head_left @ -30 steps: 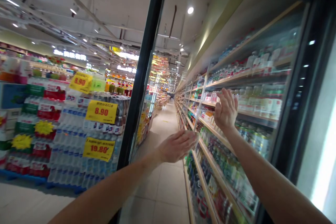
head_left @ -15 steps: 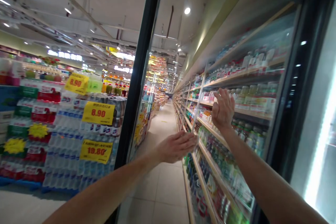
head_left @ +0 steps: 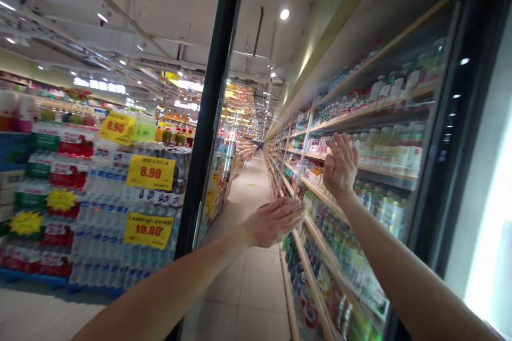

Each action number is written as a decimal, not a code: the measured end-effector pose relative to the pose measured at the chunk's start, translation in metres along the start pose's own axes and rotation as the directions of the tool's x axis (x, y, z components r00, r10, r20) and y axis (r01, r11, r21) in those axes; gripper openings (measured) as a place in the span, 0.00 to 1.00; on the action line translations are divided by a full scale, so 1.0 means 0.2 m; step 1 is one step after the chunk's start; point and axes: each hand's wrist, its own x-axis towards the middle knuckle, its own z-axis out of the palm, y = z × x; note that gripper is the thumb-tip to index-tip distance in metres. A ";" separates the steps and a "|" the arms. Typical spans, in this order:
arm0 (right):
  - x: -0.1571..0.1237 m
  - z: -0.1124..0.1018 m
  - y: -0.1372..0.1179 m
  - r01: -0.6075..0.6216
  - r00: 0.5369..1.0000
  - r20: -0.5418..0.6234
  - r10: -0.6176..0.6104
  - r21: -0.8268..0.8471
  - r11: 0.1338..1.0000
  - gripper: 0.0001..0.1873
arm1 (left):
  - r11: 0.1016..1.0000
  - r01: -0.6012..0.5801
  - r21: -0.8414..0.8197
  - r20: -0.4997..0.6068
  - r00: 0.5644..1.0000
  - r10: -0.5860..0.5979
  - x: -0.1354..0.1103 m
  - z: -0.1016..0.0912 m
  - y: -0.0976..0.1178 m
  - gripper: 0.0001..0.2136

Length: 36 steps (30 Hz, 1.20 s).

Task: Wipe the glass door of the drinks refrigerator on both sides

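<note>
A glass door with a black frame point(head_left: 210, 90) stands in front of me. My left hand point(head_left: 275, 221) is held out toward the pane at mid height, fingers straight and close together, palm turned mostly down. Higher and to the right, my right hand point(head_left: 341, 164) is raised with its fingers spread and slightly bent. Neither hand holds anything. Whether the fingers touch the glass I cannot tell. Behind the hands, long shelves point(head_left: 384, 170) of bottled drinks show in the pane.
Stacked packs of bottled water point(head_left: 98, 224) stand at left, with yellow price signs point(head_left: 150, 172) on them. A tiled aisle floor point(head_left: 250, 192) runs far back through the middle. At the right edge are another dark frame point(head_left: 452, 133) and a bright light strip point(head_left: 486, 234).
The door's left black edge has shifted slightly left, and the bottles showing in the pane have shifted a little. Both hands keep nearly the same pose; the left is slightly farther right.
</note>
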 end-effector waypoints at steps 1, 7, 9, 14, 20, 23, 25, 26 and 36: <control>0.00 0.00 0.00 -0.001 1.000 0.007 0.001 -0.001 1.000 0.20 | 1.000 0.006 0.001 -0.007 1.000 -0.006 0.01 0.00 -0.01 0.20; 0.00 0.00 0.01 -0.004 1.000 0.003 0.004 0.001 1.000 0.20 | 0.828 0.559 0.035 -0.133 0.824 -0.550 0.07 -0.10 -0.41 0.22; 0.00 0.00 0.01 -0.007 1.000 -0.005 0.007 -0.001 1.000 0.20 | 0.811 0.585 0.027 -0.122 0.807 -0.578 0.08 -0.11 -0.41 0.23; 0.00 0.00 0.01 0.015 1.000 -0.010 -0.015 -0.002 1.000 0.20 | 0.995 0.097 0.010 0.020 0.995 -0.097 0.04 -0.05 -0.11 0.22; 0.00 0.00 0.01 0.020 1.000 -0.020 -0.020 -0.016 1.000 0.20 | 0.925 0.376 0.047 -0.087 0.924 -0.371 0.02 -0.10 -0.37 0.21; 0.00 0.00 0.00 0.016 1.000 -0.023 -0.016 -0.028 0.999 0.20 | 0.746 0.665 0.030 -0.188 0.737 -0.650 0.02 -0.15 -0.53 0.22; 0.00 0.00 -0.01 0.017 1.000 -0.026 -0.017 -0.029 0.999 0.20 | 0.757 0.652 0.036 -0.162 0.752 -0.639 0.02 -0.14 -0.49 0.23; 0.00 0.00 -0.01 0.015 1.000 -0.025 -0.016 -0.030 0.999 0.20 | 0.809 0.586 0.044 -0.123 0.807 -0.578 0.02 -0.13 -0.43 0.24; 0.00 0.01 0.00 0.029 0.999 -0.019 -0.030 -0.028 0.999 0.20 | 0.793 0.605 0.074 -0.169 0.791 -0.588 -0.03 -0.15 -0.53 0.23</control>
